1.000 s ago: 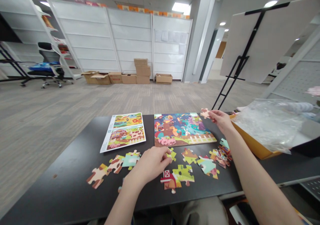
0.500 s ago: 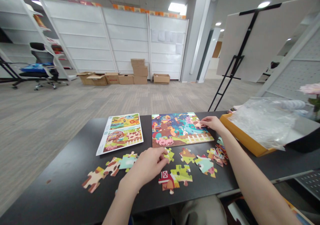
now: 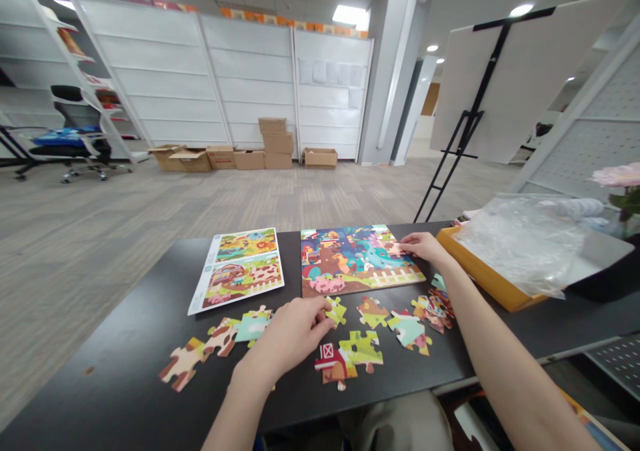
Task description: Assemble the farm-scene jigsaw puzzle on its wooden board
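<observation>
On the black table, my left hand (image 3: 300, 327) rests with fingers curled, its fingertips at a green puzzle piece (image 3: 336, 311). My right hand (image 3: 423, 245) reaches to the right side of the puzzle board (image 3: 357, 261), thumb and fingers pinched on a pinkish puzzle piece (image 3: 393, 248). Left of the board lies a picture sheet (image 3: 240, 267) with two farm and animal scenes. Cow-patterned pieces (image 3: 183, 363) lie at the left, red barn pieces (image 3: 334, 363) nearer me, and a teal piece (image 3: 407, 329) to the right.
A yellow box (image 3: 487, 277) with clear plastic wrap (image 3: 525, 244) stands on the right of the table. A pile of small pieces (image 3: 437, 311) lies beside my right forearm. Beyond the table are an easel (image 3: 460, 134), cardboard boxes (image 3: 277, 151) and an office chair (image 3: 75, 127).
The view has shifted slightly, so everything sits a little further left. Both hands keep nearly the same places and poses.
</observation>
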`<state>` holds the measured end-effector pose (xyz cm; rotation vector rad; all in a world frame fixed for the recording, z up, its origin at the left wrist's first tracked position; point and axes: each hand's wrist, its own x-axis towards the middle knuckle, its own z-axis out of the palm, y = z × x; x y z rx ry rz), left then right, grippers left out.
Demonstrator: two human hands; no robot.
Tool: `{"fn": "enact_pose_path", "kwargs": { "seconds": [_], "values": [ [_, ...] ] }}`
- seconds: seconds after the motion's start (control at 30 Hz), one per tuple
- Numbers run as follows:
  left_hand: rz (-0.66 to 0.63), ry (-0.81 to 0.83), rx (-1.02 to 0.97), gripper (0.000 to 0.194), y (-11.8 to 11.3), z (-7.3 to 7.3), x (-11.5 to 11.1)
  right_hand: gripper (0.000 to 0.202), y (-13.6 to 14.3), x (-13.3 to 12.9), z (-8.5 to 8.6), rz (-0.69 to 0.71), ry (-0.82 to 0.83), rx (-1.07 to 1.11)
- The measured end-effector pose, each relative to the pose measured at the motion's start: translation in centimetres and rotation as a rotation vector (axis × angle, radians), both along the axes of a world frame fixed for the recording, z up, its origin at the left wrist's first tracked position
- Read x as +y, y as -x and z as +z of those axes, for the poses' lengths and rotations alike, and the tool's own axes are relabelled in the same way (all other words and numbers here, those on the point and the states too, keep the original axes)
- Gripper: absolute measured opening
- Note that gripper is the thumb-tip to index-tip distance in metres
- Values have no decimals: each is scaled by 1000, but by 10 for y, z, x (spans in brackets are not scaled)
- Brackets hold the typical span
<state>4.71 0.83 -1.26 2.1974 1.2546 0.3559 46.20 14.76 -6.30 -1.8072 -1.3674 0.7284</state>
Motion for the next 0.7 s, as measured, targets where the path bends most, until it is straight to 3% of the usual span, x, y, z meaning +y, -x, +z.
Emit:
{"fn": "enact_pose_path", "kwargs": {
  "seconds": [0.7],
  "values": [
    [-1, 11, 17, 24, 1, 0, 1, 23, -2, 2, -1, 0, -67, -128]
  ]
}}
